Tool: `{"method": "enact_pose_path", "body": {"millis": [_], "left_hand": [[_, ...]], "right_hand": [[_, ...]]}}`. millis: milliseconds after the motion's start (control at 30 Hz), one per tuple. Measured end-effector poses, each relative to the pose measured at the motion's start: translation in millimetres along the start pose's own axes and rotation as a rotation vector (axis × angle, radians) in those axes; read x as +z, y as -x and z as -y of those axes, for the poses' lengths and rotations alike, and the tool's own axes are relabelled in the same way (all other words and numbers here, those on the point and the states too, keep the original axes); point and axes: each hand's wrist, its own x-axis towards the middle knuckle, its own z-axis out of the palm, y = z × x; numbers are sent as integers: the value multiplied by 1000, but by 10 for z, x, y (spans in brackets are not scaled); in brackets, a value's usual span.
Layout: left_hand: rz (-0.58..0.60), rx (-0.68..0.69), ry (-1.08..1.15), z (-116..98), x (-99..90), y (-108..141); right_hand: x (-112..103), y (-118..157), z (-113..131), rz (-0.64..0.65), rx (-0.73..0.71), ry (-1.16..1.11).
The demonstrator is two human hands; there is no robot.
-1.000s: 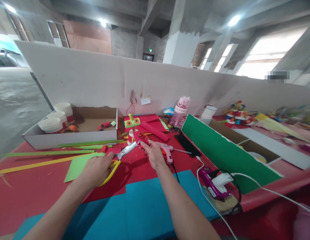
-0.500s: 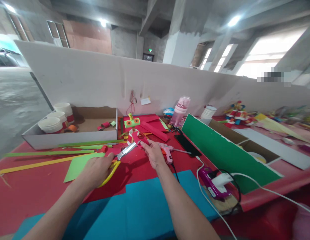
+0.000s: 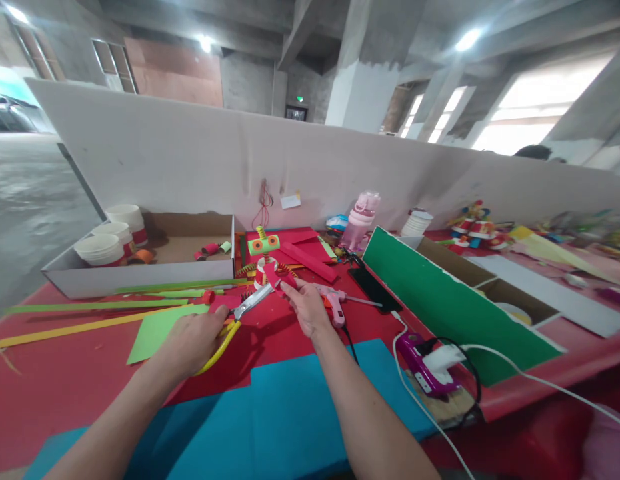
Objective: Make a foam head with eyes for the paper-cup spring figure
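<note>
My left hand is closed around the handles of yellow-handled scissors, whose blades point up and right. A small piece of red paper is pinched between the fingers of my right hand, and the scissor tips meet its lower edge. Whether the blades are parted there I cannot tell. Just behind the paper stands a paper-cup figure with a green tube head, orange round eyes and coiled paper arms; the held paper partly covers its cup body.
A pink glue gun lies right of my right hand, near a black phone. Blue sheets cover the front. An open box with paper cups stands left. A green-sided box and purple power strip are right.
Hardly anything differs. My hands, the scissors and the red paper keep nearly the same positions, with only a very slight shift of the whole view.
</note>
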Motion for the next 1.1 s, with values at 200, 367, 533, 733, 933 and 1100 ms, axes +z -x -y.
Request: {"method": "enact_pose_path", "body": {"millis": [200, 367, 533, 733, 933, 1100], "left_hand": [[-9, -14, -7, -7, -7, -1], [-22, -19, -16, 0, 6, -3], [-19, -17, -11, -1, 1, 1], [-8, -16, -32, -2, -10, -5], [-24, -5, -27, 16, 33, -5], [-39, 4, -35, 9, 20, 4]], "right_hand": [[8, 6, 14, -3, 6, -15], [10, 11, 31, -13, 3, -27], [-4, -6, -3, -10, 1, -26], [1, -8, -2, -3, 7, -57], [9, 1, 33, -27, 20, -56], [-6, -6, 24, -8, 6, -65]]}}
